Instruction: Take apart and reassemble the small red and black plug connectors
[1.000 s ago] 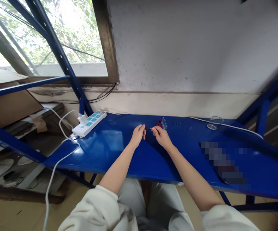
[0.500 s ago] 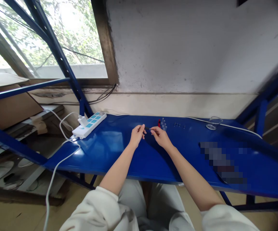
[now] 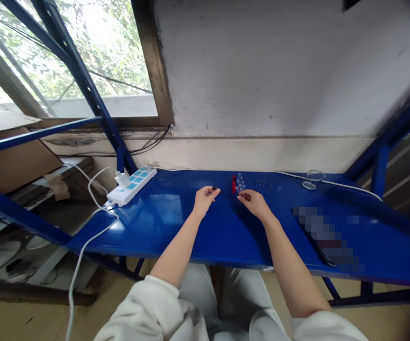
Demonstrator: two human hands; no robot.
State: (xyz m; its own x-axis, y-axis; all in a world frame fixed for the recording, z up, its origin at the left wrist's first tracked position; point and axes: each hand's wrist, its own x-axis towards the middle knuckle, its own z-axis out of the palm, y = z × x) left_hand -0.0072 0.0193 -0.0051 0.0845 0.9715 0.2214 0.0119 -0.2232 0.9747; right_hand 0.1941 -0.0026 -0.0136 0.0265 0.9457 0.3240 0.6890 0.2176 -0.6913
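Note:
My left hand [image 3: 205,199] is closed in a pinch over the middle of the blue table, with a small dark piece [image 3: 214,188] showing at its fingertips. To its right, my right hand [image 3: 254,202] has thumb and fingers pressed together, and whatever they hold is too small to make out. Just beyond that hand stands a short row of small red pieces [image 3: 234,184]. Several small clear pieces [image 3: 239,179] are beside the red ones, close to the right fingertips. Farther right lie several tiny pieces [image 3: 261,183], too small to name.
A white power strip [image 3: 132,184] with a plug and cable lies at the table's left end. Two clear round dishes or lids [image 3: 309,185] sit at the back right. A dark flat object [image 3: 315,237], partly pixelated, lies at front right. Blue metal posts [image 3: 378,173] flank the table.
My hands have come apart. The right hand has moved right and slightly down, toward the red and clear pieces; the left keeps the dark piece in about the same place.

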